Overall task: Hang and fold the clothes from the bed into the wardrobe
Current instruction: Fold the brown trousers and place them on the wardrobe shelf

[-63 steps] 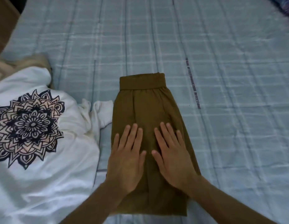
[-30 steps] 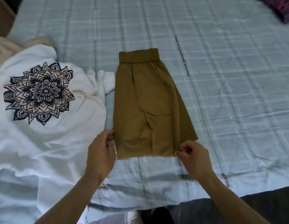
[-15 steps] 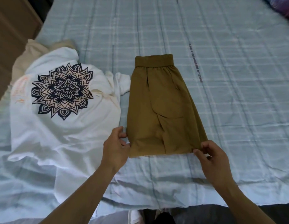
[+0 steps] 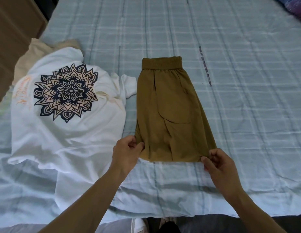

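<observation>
Pale blue checked bedsheet (image 4: 230,81) under two garments, both hands at the shorts' hem.

I saw the olive-brown shorts (image 4: 171,111) lying folded lengthwise, waistband away from me. My left hand (image 4: 127,153) pinched the near left corner and my right hand (image 4: 218,163) pinched the near right corner. Just beside them on the left lay a white mandala-print T-shirt (image 4: 65,132).

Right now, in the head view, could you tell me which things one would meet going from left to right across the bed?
beige garment → white T-shirt with the mandala print → left hand → olive-brown shorts → right hand → printed lettering on the sheet
</observation>
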A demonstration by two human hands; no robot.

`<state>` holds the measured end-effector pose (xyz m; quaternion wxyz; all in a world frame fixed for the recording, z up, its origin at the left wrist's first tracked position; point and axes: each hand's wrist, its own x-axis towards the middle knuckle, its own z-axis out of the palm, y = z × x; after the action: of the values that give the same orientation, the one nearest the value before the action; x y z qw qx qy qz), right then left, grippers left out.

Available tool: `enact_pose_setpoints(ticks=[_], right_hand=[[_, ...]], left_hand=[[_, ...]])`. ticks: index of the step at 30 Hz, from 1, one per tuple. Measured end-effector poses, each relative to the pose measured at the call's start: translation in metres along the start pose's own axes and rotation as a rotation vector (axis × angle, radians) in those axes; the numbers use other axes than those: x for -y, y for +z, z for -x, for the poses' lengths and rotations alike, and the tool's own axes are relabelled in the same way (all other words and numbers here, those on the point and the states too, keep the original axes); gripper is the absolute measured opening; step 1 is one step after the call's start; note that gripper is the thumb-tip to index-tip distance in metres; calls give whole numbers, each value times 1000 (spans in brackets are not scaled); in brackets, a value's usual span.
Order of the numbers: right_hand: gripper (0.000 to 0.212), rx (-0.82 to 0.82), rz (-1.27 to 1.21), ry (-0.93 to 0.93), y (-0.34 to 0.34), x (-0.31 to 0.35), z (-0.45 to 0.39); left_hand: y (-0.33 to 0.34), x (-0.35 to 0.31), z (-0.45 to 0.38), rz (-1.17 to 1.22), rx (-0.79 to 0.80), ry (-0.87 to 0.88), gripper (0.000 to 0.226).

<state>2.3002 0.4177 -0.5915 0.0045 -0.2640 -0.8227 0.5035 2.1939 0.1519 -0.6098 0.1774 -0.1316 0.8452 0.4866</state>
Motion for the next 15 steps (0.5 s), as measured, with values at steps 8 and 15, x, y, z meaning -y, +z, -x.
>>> enact_pose_setpoints(ticks=[8, 15], right_hand=[[12, 53, -35, -30, -11, 6, -5], [12, 75, 56, -25, -16, 8, -13]], left_hand=[[-15, -3, -1, -147, -169, 5, 31], [-20, 2, 6, -63, -200, -81, 31]])
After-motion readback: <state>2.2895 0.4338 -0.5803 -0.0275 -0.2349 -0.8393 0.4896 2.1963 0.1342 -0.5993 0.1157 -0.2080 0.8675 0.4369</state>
